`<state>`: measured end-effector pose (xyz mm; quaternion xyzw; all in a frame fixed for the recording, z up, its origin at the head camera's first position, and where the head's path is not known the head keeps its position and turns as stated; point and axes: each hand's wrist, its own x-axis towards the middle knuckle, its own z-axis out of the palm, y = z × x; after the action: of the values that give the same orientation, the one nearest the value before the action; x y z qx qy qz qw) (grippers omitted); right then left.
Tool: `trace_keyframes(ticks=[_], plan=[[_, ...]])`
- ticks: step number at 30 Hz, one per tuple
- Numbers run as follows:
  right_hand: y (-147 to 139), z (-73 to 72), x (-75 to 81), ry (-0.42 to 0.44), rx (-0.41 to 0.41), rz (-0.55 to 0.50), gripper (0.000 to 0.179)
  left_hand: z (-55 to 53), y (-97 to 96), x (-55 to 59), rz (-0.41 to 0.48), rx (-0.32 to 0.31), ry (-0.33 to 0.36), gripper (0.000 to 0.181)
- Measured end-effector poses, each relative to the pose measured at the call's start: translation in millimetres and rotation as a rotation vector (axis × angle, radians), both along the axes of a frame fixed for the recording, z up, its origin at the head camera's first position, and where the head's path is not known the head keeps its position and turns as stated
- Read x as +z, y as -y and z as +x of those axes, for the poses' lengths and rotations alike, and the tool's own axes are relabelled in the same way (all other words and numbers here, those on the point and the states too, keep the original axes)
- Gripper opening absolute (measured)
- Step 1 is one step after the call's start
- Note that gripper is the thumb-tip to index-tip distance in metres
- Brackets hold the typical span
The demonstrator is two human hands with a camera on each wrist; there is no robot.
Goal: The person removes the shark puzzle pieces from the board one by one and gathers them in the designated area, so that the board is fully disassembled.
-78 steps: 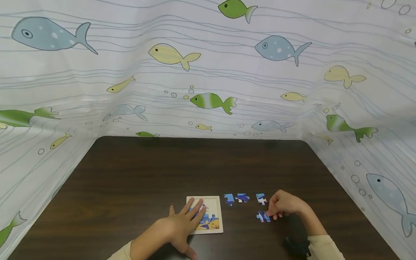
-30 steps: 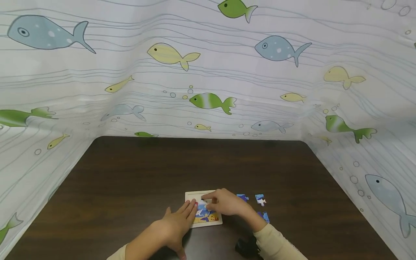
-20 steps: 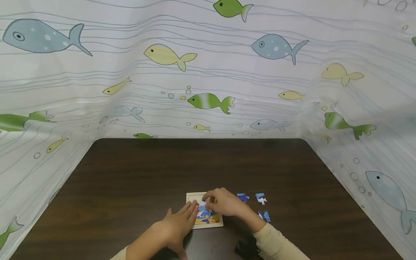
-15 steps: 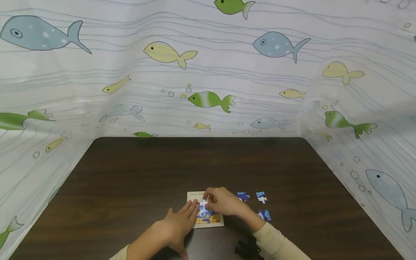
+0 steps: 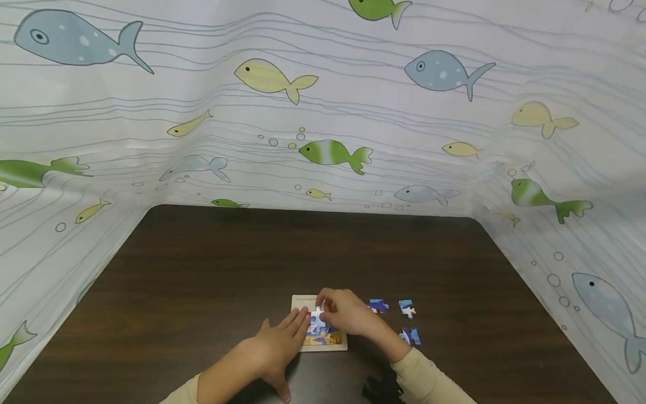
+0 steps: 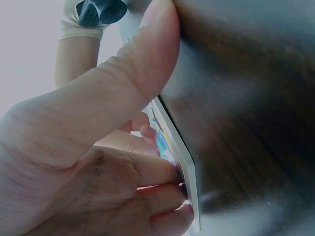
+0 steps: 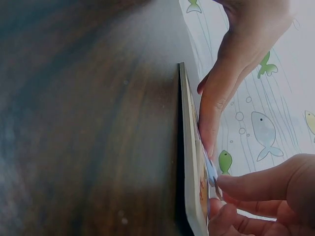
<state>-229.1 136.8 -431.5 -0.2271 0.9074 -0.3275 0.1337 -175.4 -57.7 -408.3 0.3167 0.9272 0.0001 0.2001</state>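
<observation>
A small jigsaw puzzle board (image 5: 330, 348) with a pale frame lies on the dark table, its lower part showing a sea picture in blue and yellow. My left hand (image 5: 275, 350) rests with straight fingers on the board's left side, thumb spread toward the table's near side. From the right, my right hand (image 5: 348, 313) pinches a light-blue and white jigsaw piece (image 5: 317, 320) between thumb and fingers, over the middle of the board. In the right wrist view, the piece (image 7: 211, 177) is tilted close over the board's surface, the thumb pressing its edge.
Three loose jigsaw pieces lie right of the board: a dark-blue one (image 5: 377, 305) partly behind the right hand, a blue-white one (image 5: 406, 308) and another (image 5: 410, 335) nearer. A fish-patterned white sheet (image 5: 343, 112) walls the table (image 5: 242, 264) at the back and sides.
My right hand has left the loose pieces and come over the board; the loose piece nearest the board is gone from the table. The left hand's fingers have drawn together and shifted slightly left.
</observation>
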Motion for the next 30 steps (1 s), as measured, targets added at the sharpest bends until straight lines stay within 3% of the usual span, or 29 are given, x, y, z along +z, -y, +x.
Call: trace_keyframes(ticks=[8,18,24,30], plan=[[-1.1,-1.2,-1.8,0.004,0.003,-0.042,0.014,-1.5,-0.9,-1.0,-0.009,0.008,0.018,0.132],[-4.7,-0.9,-0.7,-0.02,-0.04,-0.08,0.013,-0.6,-0.7,-1.6,-0.009,-0.011,-0.017,0.132],[-18.2,-4.9,1.4,-0.059,-0.042,-0.082,0.014,1.3,-0.9,-2.4,-0.001,-0.01,-0.03,0.133],[-42.3,-3.7,5.2,-0.042,-0.075,-0.082,0.013,1.1,-0.2,-0.4,0.003,0.007,-0.019,0.132]])
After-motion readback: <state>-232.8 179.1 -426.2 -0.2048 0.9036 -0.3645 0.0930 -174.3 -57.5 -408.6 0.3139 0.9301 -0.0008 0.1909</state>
